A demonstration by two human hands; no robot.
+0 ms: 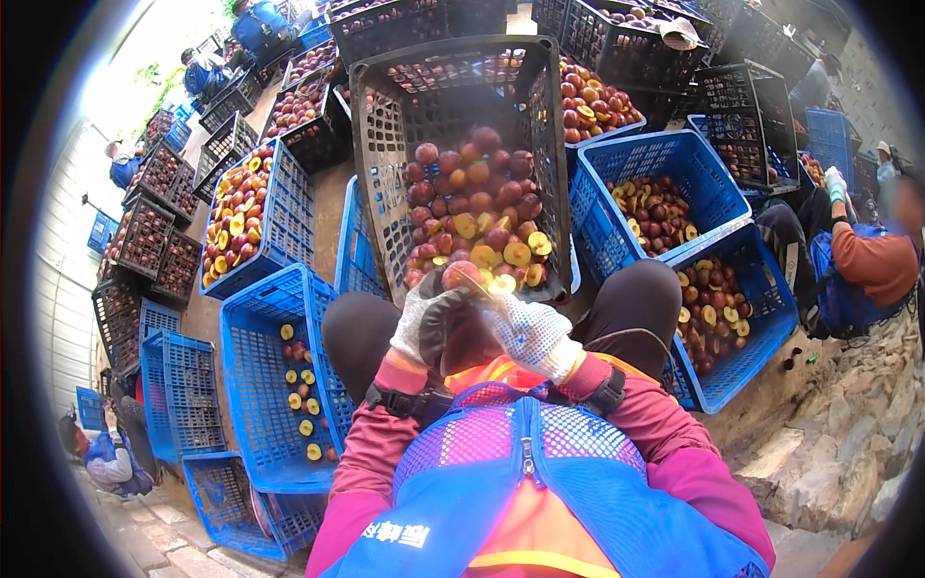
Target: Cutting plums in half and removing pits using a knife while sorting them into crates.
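A black plastic crate (366, 164) leans toward me between my knees, with red plums (477, 197) in it, several cut in half with yellow flesh showing. At its near edge my left hand (424, 323), in a whitish-grey glove, is closed on a dark red plum (462, 276). My right hand (536, 337), in a white glove with blue dots, has its fingers curled close beside that plum. Bright yellow cut flesh (503, 284) shows at the right fingertips. What the right fingers hold is blurred and partly hidden.
To my left, a blue crate (252, 385) holds scattered plum halves. At my right, two blue crates (708, 159) (761, 318) contain halved plums. Stacked black crates (646, 48) of plums stand beyond. A person (872, 260) in an orange-brown sleeve sits at the far right; rough stones (838, 433) lie nearby.
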